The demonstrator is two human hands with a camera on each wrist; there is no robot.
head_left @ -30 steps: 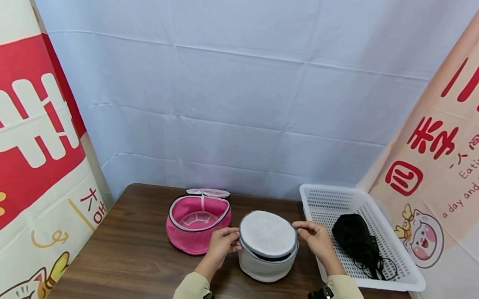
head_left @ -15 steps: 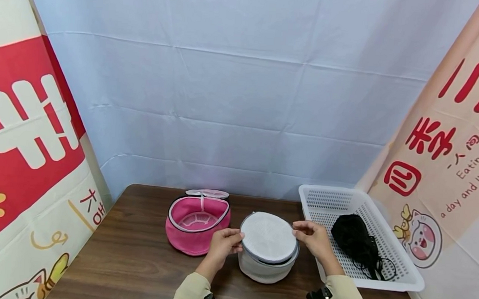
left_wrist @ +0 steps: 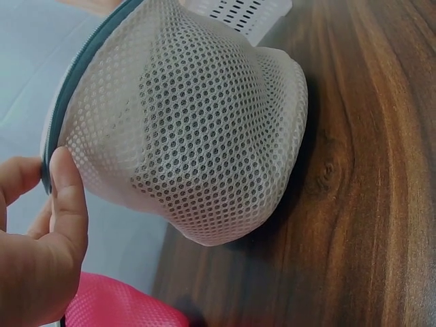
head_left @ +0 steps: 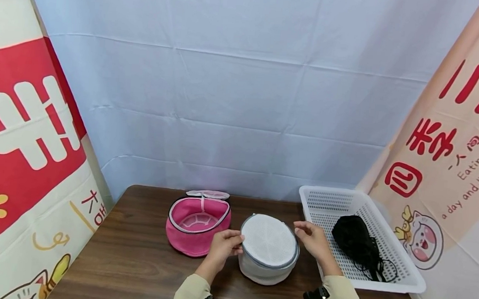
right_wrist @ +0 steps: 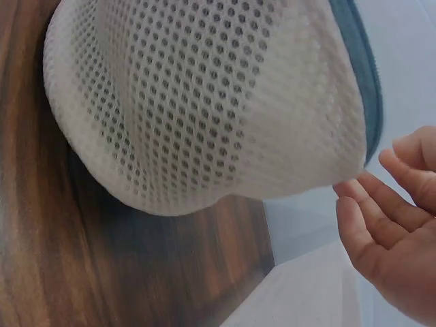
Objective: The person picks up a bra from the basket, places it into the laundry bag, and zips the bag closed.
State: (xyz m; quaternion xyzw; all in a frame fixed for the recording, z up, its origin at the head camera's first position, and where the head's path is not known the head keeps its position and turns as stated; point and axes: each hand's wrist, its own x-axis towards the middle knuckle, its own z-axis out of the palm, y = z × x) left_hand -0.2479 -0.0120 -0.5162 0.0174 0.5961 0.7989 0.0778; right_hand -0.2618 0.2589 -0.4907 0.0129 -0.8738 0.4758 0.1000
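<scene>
A round white mesh laundry bag [head_left: 266,272] with a grey-blue zip edge stands on the table, its round lid [head_left: 269,240] lying over the top. My left hand [head_left: 224,250] pinches the edge at the bag's left side, thumb below and index finger above, as the left wrist view [left_wrist: 48,238] shows. At the opposite side is my right hand [head_left: 314,242]. In the right wrist view its loosely bent fingers [right_wrist: 388,211] are at the rim, with a gap between thumb and index finger. A pink laundry bag [head_left: 191,242] stands open to the left.
A white plastic basket [head_left: 380,285] stands on the right with a black bundle with cords [head_left: 354,236] in it. The brown wooden table [head_left: 132,253] reaches back to a pale blue cloth [head_left: 234,98]. Printed cloths hang at both sides.
The lid has come down towards me, and the dark gap at the bag's front edge has closed. My right hand's fingertips have come slightly away from the rim. The left hand has barely moved.
</scene>
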